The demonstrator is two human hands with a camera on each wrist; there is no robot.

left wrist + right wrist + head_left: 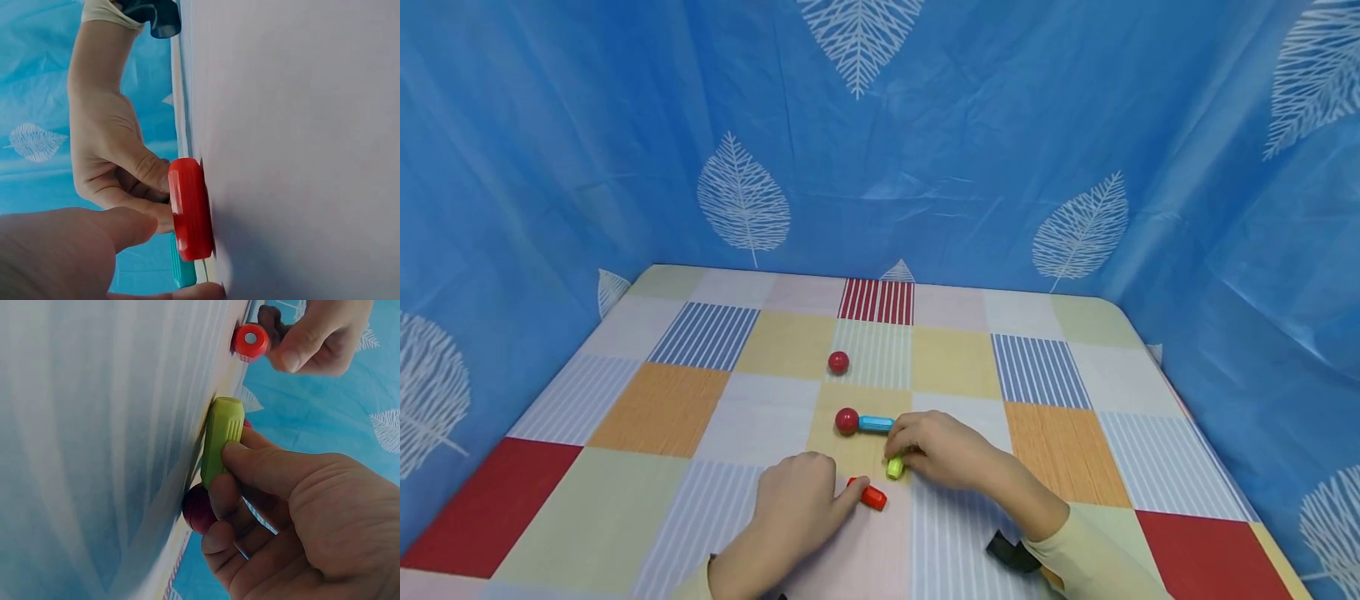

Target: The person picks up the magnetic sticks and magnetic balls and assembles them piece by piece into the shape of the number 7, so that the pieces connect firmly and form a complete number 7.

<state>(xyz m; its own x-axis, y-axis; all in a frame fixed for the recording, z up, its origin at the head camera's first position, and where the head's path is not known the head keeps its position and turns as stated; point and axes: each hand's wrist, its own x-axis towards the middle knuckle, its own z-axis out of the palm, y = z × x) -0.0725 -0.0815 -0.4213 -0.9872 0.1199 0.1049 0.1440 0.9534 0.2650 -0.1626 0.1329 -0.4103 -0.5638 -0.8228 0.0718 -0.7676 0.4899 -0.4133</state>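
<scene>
A short red faceted stick (873,497) lies on the cloth beside my left hand (800,500). In the left wrist view, the thumb (140,226) and a finger are spread around the red stick (190,209), with small gaps showing. My right hand (943,450) pinches a lime-green ribbed stick (224,434) between thumb and fingers, low over the cloth. Just beyond it, a blue stick (876,424) lies with one end against a red ball (847,421). The blue stick's right end is partly hidden by the right hand.
Farther back sits a second red ball (838,362). A patchwork-patterned cloth (647,408) covers the table, and blue sheeting with white leaf prints (880,167) hangs behind and at both sides. A black strap (1012,553) is at the right wrist.
</scene>
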